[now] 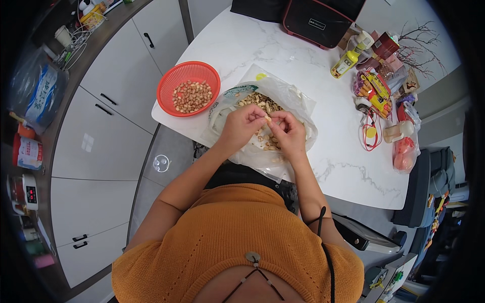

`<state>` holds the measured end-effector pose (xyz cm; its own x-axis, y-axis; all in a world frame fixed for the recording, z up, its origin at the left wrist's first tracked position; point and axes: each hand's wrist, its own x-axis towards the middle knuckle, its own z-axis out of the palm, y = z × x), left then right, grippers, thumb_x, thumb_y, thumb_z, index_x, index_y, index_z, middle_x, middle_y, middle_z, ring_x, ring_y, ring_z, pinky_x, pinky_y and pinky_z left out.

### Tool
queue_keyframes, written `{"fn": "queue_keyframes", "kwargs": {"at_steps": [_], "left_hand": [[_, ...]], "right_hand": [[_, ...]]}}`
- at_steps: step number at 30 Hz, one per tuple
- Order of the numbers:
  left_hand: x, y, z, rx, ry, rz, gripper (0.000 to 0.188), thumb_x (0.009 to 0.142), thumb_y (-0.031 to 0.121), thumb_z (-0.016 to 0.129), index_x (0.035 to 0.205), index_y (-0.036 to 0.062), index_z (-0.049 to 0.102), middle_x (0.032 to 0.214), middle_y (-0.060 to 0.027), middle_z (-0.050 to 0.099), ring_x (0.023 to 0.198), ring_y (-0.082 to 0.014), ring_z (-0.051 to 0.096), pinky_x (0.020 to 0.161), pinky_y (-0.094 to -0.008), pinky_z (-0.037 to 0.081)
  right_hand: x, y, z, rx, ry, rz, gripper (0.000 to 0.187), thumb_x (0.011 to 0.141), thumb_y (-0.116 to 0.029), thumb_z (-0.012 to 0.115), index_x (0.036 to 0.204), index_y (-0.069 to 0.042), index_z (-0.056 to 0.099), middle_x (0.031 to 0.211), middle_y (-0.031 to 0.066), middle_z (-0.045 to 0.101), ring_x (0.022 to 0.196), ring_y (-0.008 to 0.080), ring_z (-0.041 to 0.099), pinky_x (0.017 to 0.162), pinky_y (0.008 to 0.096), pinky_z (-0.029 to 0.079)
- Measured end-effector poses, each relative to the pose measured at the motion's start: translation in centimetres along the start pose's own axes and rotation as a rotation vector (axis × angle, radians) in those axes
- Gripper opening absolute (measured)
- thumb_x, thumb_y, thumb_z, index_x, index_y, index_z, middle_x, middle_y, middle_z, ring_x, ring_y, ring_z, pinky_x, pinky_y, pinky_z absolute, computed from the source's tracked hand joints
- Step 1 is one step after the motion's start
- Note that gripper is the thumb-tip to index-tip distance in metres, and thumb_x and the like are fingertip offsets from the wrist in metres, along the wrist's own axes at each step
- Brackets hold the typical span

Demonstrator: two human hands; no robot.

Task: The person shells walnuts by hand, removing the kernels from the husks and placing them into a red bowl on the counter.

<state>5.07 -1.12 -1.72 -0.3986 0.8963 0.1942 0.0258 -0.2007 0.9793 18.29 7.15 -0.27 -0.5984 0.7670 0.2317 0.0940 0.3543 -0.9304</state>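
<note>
Both my hands meet above a white plastic bag (303, 108) that lies spread at the table's near edge. Pinched between the fingertips of my left hand (241, 126) and my right hand (290, 134) is a small pale peanut (268, 119). Inside the bag are peanut shells (268, 103) and whole peanuts in the shell, partly hidden under my hands. To the left, a red plastic basket (164, 91) holds many shelled peanuts (192, 97) with reddish-brown skins.
The white marbled table (348, 177) carries a black-and-red box-shaped case (318, 24) at the back. On its right side stand a yellow bottle (345, 63), snack packets (374, 91), a red cable (373, 136) and a bag of round fruit (404, 154). White cabinets (111, 131) run along the left.
</note>
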Motion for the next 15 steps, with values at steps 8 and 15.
{"fn": "queue_keyframes", "kwargs": {"at_steps": [8, 15], "left_hand": [[0.0, 0.3, -0.1, -0.023, -0.029, -0.062, 0.005, 0.083, 0.002, 0.056, 0.088, -0.0001, 0.054, 0.078, -0.0013, 0.057, 0.068, -0.0045, 0.052, 0.061, -0.0178, 0.044], [-0.3, 0.5, 0.7, -0.036, 0.015, -0.066, 0.003, 0.084, 0.002, 0.055, 0.086, 0.0003, 0.052, 0.075, -0.0013, 0.056, 0.064, -0.0048, 0.052, 0.058, -0.018, 0.044]], "right_hand": [[-0.3, -0.2, 0.1, -0.237, -0.136, -0.167, 0.015, 0.088, -0.018, 0.05, 0.094, -0.005, 0.056, 0.077, 0.0145, 0.057, 0.068, 0.03, 0.057, 0.061, 0.0341, 0.044], [-0.3, 0.1, 0.4, -0.258, -0.153, -0.176, 0.021, 0.091, -0.023, 0.041, 0.09, -0.004, 0.051, 0.077, 0.0182, 0.055, 0.071, 0.0347, 0.056, 0.063, 0.0382, 0.043]]}}
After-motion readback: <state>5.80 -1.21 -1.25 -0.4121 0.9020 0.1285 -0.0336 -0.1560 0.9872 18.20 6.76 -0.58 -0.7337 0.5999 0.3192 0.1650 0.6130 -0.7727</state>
